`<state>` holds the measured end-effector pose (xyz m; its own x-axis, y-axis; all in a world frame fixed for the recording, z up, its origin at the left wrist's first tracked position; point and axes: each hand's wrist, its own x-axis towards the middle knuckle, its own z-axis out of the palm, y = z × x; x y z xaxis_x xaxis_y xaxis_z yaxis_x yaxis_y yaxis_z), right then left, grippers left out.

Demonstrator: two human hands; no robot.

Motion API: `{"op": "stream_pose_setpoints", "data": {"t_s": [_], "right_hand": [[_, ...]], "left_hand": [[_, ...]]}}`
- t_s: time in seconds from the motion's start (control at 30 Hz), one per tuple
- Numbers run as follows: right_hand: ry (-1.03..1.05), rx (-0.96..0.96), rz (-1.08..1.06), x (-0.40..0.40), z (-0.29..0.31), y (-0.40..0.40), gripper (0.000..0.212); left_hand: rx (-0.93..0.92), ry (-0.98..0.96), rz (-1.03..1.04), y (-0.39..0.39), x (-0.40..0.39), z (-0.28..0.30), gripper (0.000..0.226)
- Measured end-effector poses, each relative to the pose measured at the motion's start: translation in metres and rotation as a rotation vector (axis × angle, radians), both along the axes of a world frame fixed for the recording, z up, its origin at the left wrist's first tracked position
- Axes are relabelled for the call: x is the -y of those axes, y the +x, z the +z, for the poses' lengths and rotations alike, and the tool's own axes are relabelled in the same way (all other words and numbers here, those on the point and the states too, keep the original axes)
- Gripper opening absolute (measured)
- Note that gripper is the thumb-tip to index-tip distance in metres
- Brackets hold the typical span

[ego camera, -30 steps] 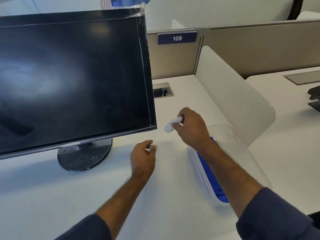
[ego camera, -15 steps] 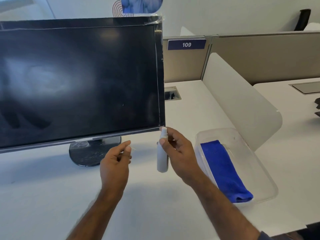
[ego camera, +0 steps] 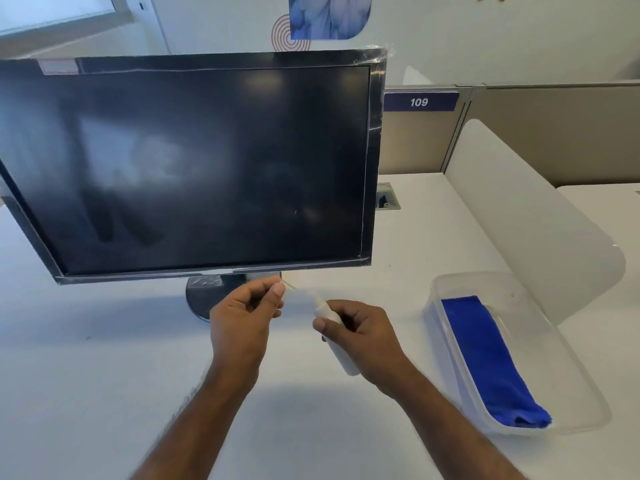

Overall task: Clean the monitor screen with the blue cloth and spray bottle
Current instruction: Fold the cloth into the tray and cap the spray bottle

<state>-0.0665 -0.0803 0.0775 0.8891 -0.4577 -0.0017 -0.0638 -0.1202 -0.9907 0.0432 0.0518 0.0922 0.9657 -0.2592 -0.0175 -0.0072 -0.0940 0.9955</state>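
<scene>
Monitor [ego camera: 194,164]: dark screen, off, w/ faint smears and reflections; plastic film along top and rt bezel; standing on white desk [ego camera: 86,393] via round black base [ego camera: 204,296].

Spray bottle [ego camera: 337,337]: small, white, held below monitor's lower rt corner, tilted w/ nozzle toward upper left. Gripped by right hand [ego camera: 363,336], fingers and thumb curled round body.

Left hand [ego camera: 244,318]: just left of bottle, in front of monitor base; thumb and forefinger pinching small clear cap [ego camera: 288,285], apart from nozzle.

Blue cloth [ego camera: 488,362]: folded long, lying inside clear plastic tray [ego camera: 568,362], well rt of monitor, on desk.

White curved divider [ego camera: 533,216]: rt of monitor, just behind tray. Beige partition w/ "109" label [ego camera: 420,102] behind monitor's rt edge. Cable port [ego camera: 387,201] in desk, by monitor's rt edge.
</scene>
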Motion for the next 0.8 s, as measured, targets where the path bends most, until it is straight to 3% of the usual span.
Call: {"op": "stream_pose_setpoints", "data": {"t_s": [0.07,0.3,0.8], "right_hand": [[-0.065,0.019,0.039,-0.002,-0.002,0.002,0.024],[-0.115,-0.007,0.062,-0.015,-0.002,0.008,0.019],[-0.163,-0.043,0.12,-0.031,-0.006,0.008,0.025]], "left_hand": [[0.0,-0.025,-0.012,0.0,-0.003,0.002,0.012],[0.021,-0.041,-0.086,-0.005,-0.009,0.002,0.02],[0.033,0.007,-0.159,-0.01,-0.024,-0.013,0.013]]}}
